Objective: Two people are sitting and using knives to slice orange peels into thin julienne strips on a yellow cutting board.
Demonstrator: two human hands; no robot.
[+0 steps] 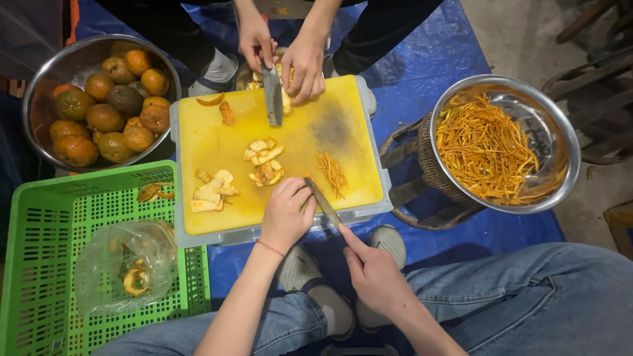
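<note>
A steel bowl (39, 86) of oranges (105, 118) sits beside a green crate (39, 264).

Informal food-prep spot at floor level, prob. a home yard or small workshop. People are sitting low around a yellow cutting board (277, 158) lying over a blue tarp (422, 66) w/ bare concrete (521, 33) showing beyond. A steel bowl (39, 79) is holding whole citrus; another steel bowl (560, 132) is holding shredded peel; a green plastic crate (46, 264) is sitting alongside.

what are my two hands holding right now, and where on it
The right hand grips a knife by its handle, forefinger along the top. The left hand rests at the blade's tip on the yellow cutting board; anything under its fingers cannot be told.
</note>
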